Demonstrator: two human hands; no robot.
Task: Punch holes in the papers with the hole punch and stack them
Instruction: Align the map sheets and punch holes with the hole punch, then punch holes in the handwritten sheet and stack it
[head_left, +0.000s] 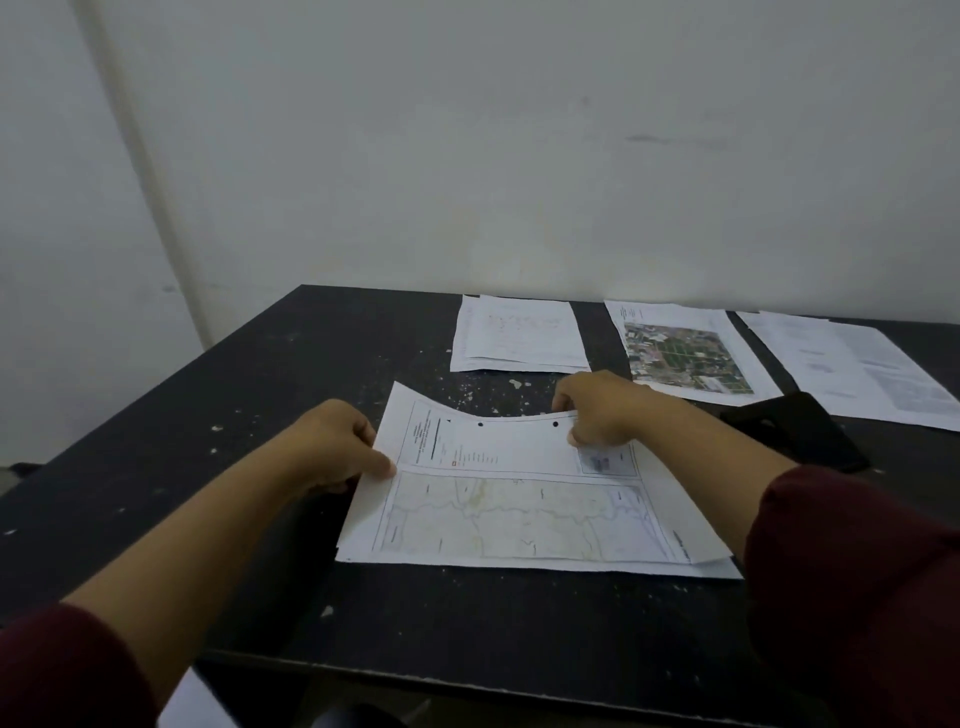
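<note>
Spanning the lower view, dark speckled bench (260, 519), with three white paper piles along its far edge beyond the map sheet. Lying just right of the map sheet, flat black hole punch (795, 431). Resting near the bench's front, white printed map sheet (519, 509), two holes already through its far edge, atop another sheet. Light, limp, easily creased: best taken at opposite edges. Pinching its left edge, left hand (332, 447); pinching the lifted far right corner, right hand (597, 410).
</note>
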